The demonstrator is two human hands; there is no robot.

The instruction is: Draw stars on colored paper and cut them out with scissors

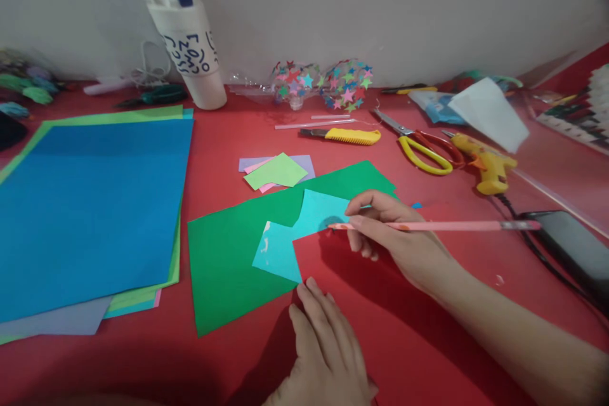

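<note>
My right hand (394, 238) is closed around a pink pencil (457, 226), its tip resting at the top edge of a red paper sheet (380, 304). My left hand (326, 346) lies flat with fingers stretched out, pressing the red sheet near its left corner. Under the red sheet lie light-blue paper pieces (295, 235), and beneath them a green sheet (233, 260).
A stack of large blue and green sheets (90, 209) fills the left. Small paper squares (276, 171), a yellow cutter (342, 135), scissors (423, 149), a glue gun (485, 168), a phone (571, 247), a white cup (190, 51) and star decorations (323, 85) lie around the red table (214, 133).
</note>
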